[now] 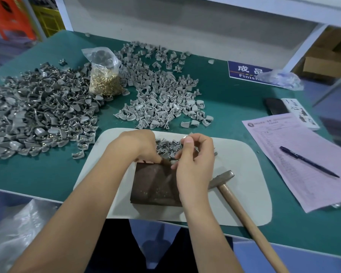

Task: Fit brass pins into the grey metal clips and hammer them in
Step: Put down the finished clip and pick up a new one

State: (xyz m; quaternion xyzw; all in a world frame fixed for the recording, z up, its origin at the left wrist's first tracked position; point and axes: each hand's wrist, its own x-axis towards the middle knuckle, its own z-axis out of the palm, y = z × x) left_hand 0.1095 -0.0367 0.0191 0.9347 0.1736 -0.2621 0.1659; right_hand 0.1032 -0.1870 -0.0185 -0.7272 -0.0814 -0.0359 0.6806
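Note:
Both hands meet at the far edge of a dark metal block [154,186] on a pale mat [244,174]. My left hand [140,146] pinches a grey clip [165,161] against the block's edge. My right hand [195,158] has curled fingers and pinches something small at that clip; the item itself is hidden. A small heap of grey clips [169,147] lies just behind the hands. A clear bag of brass pins [103,79] stands upright at the back. A wooden-handled hammer [234,200] lies on the mat, right of the block.
A big pile of darker grey clips [37,111] covers the left of the green table [224,99]; a lighter pile [161,89] spreads behind the mat. At the right lie a pink form [295,154] with a pen [309,161], a black phone [275,106] and a blue sign [246,72].

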